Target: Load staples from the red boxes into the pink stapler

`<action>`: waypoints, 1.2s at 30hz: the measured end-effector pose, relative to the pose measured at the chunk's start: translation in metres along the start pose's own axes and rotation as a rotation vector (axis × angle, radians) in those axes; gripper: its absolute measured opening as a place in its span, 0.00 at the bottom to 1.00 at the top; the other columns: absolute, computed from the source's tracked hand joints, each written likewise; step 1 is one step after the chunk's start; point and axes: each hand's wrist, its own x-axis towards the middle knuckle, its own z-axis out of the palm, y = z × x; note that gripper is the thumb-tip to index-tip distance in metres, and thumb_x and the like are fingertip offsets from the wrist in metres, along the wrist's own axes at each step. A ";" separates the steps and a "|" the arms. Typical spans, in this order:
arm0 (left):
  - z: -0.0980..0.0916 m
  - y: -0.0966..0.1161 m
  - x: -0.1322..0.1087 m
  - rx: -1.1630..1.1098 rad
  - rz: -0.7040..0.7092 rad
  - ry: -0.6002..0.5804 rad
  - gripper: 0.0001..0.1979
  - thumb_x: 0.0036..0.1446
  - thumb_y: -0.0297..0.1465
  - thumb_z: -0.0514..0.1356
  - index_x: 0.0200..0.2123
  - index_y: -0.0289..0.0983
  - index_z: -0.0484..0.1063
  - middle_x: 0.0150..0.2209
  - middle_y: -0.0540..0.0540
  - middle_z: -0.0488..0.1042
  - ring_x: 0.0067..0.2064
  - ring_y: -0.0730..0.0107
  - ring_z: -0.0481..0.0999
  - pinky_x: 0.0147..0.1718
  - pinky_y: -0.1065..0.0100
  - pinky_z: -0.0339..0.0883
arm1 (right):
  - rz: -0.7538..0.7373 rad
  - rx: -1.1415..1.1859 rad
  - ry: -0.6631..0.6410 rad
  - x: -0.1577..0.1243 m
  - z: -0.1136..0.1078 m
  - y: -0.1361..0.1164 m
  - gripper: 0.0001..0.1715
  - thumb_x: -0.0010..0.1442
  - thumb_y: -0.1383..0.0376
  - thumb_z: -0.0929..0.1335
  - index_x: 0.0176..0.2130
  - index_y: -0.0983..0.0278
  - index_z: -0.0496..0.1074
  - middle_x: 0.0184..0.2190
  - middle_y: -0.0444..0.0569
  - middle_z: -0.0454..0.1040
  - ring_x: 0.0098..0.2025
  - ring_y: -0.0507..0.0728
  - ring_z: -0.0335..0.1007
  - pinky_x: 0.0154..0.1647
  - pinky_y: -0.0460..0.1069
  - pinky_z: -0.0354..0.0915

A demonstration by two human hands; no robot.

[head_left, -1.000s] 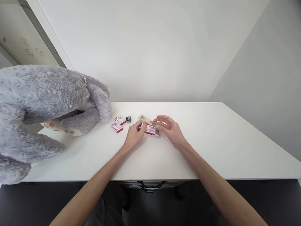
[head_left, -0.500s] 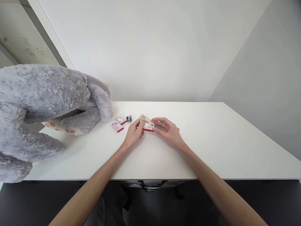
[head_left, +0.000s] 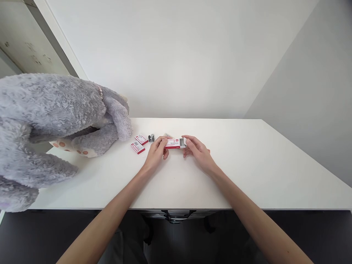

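Note:
Both hands hold a small red and white staple box [head_left: 174, 143] a little above the white table [head_left: 247, 165]. My left hand [head_left: 156, 152] pinches its left end. My right hand [head_left: 196, 151] grips the grey inner tray that sticks out at the box's right end. Behind the box a beige stapler [head_left: 166, 136] lies mostly hidden by my fingers.
Two more red and white staple boxes [head_left: 139, 143] lie to the left, with a small black and silver metal item [head_left: 151, 138] beside them. A large grey plush toy [head_left: 55, 121] fills the table's left side. The table's front edge runs below my forearms.
The box has been lifted off the table and turned more level. Its grey inner tray now shows at the right end, under my right fingers.

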 end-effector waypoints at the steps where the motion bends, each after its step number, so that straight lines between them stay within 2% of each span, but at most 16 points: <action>1: 0.000 0.000 0.000 -0.005 0.008 -0.009 0.14 0.65 0.42 0.57 0.43 0.37 0.73 0.32 0.50 0.73 0.19 0.80 0.61 0.21 0.70 0.56 | -0.014 -0.015 -0.004 0.000 0.000 0.000 0.28 0.67 0.43 0.65 0.57 0.56 0.72 0.28 0.40 0.72 0.30 0.53 0.73 0.45 0.54 0.70; 5: 0.000 0.000 -0.001 -0.020 0.031 -0.053 0.14 0.66 0.42 0.57 0.44 0.37 0.73 0.31 0.51 0.71 0.20 0.80 0.61 0.22 0.70 0.57 | 0.001 0.046 -0.049 0.000 -0.001 0.000 0.26 0.65 0.45 0.68 0.54 0.57 0.74 0.24 0.37 0.65 0.24 0.51 0.64 0.32 0.50 0.65; 9: -0.001 -0.001 -0.001 -0.021 0.059 -0.094 0.14 0.67 0.42 0.57 0.44 0.37 0.72 0.32 0.50 0.71 0.20 0.81 0.62 0.22 0.70 0.58 | 0.034 0.162 -0.077 0.001 -0.002 0.002 0.25 0.63 0.47 0.71 0.53 0.57 0.74 0.24 0.37 0.62 0.24 0.51 0.60 0.27 0.49 0.63; 13: 0.000 -0.002 -0.001 0.002 0.085 -0.153 0.16 0.67 0.44 0.57 0.45 0.38 0.72 0.35 0.49 0.72 0.21 0.81 0.63 0.22 0.71 0.59 | 0.024 0.186 -0.103 0.000 -0.002 0.002 0.24 0.63 0.48 0.71 0.53 0.57 0.73 0.24 0.37 0.62 0.24 0.50 0.58 0.27 0.49 0.62; 18: 0.002 -0.003 -0.004 0.043 0.059 -0.231 0.16 0.69 0.45 0.54 0.46 0.38 0.70 0.31 0.51 0.68 0.21 0.79 0.63 0.22 0.71 0.58 | -0.007 0.168 -0.179 -0.003 0.000 -0.001 0.24 0.64 0.49 0.72 0.54 0.57 0.72 0.24 0.37 0.61 0.24 0.51 0.56 0.26 0.48 0.62; 27: 0.005 -0.001 -0.007 0.077 0.000 -0.252 0.16 0.68 0.47 0.55 0.43 0.39 0.68 0.25 0.55 0.63 0.21 0.77 0.61 0.22 0.72 0.56 | 0.038 0.025 -0.234 -0.005 0.001 -0.001 0.26 0.64 0.49 0.72 0.56 0.56 0.68 0.23 0.37 0.68 0.23 0.50 0.64 0.29 0.49 0.65; 30: 0.004 -0.001 -0.005 0.096 0.061 -0.116 0.16 0.68 0.47 0.56 0.42 0.39 0.69 0.25 0.55 0.64 0.22 0.77 0.61 0.21 0.72 0.55 | 0.037 0.024 -0.247 -0.004 0.002 0.000 0.28 0.64 0.49 0.72 0.58 0.56 0.68 0.25 0.38 0.69 0.24 0.50 0.64 0.29 0.49 0.65; 33: -0.001 -0.004 0.000 0.146 0.166 0.188 0.16 0.68 0.46 0.55 0.41 0.39 0.68 0.29 0.52 0.68 0.25 0.75 0.65 0.24 0.72 0.59 | 0.029 0.009 -0.252 -0.004 0.002 0.001 0.28 0.65 0.48 0.70 0.58 0.57 0.68 0.26 0.39 0.70 0.25 0.51 0.63 0.30 0.50 0.64; 36: -0.011 -0.009 0.007 0.286 0.237 0.503 0.14 0.70 0.44 0.53 0.43 0.40 0.68 0.34 0.49 0.73 0.31 0.71 0.71 0.31 0.70 0.64 | 0.028 -0.029 -0.253 -0.005 0.001 0.000 0.27 0.66 0.48 0.69 0.58 0.57 0.68 0.27 0.40 0.71 0.25 0.51 0.64 0.32 0.51 0.64</action>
